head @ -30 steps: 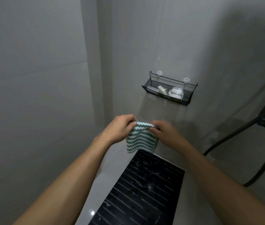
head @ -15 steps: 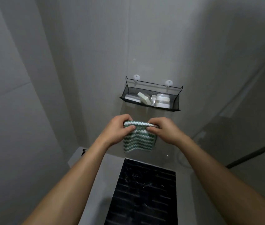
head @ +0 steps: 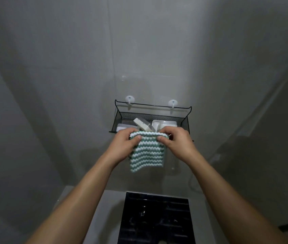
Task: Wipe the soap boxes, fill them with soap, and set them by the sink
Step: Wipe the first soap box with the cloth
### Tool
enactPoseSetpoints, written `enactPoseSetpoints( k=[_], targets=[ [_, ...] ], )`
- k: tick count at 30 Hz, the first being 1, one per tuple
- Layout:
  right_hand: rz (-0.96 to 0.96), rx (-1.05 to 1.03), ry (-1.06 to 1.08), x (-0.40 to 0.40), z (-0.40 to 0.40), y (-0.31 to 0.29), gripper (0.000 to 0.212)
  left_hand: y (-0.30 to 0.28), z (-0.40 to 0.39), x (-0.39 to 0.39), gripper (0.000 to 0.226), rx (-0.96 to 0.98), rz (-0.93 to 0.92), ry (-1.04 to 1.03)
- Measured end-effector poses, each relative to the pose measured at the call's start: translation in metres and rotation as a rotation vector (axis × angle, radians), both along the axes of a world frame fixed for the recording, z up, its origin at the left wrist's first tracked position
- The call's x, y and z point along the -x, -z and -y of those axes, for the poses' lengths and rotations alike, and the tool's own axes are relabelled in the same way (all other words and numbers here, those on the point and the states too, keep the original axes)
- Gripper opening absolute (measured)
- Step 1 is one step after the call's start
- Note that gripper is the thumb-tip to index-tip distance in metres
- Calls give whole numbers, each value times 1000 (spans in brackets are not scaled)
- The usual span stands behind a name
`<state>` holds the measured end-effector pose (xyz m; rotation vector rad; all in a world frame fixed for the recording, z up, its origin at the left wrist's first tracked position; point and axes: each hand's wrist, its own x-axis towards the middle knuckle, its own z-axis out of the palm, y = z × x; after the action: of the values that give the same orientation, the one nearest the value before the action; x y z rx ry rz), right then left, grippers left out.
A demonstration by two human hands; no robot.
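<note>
left hand (head: 124, 144) and right hand (head: 177, 142) each pinching a top corner of the green-and-white striped cloth (head: 146, 154), cloth hanging just in front of the black mesh wall basket (head: 185, 120), white soap boxes (head: 164, 124) inside the basket, black sink (head: 154, 217) well below the basket

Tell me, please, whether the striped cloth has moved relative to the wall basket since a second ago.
Yes. The striped cloth, pinched by the left hand and right hand, has come up to the wire basket; its top edge now overlaps the basket's front, where before it hung clearly below.
</note>
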<state>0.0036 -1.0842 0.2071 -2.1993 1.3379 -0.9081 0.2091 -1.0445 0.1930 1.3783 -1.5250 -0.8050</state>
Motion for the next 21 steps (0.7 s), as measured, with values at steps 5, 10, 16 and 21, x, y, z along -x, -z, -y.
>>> enactPoseSetpoints(
  k=[5,10,16,21],
  targets=[
    [17,16,-30,1,76,-1,8,2,67,3,11,-9,-45,-21],
    [4,-19,-56,2,145,-9,13,-4,124,10,6,-49,-99,-75],
    [45,-99,-86,-4,195,-8,6,-4,161,15,15,-99,-121,-123],
    [91,-194,-84,-12,215,-5,11,-9,181,-1,9,-104,-243,-237]
  ],
)
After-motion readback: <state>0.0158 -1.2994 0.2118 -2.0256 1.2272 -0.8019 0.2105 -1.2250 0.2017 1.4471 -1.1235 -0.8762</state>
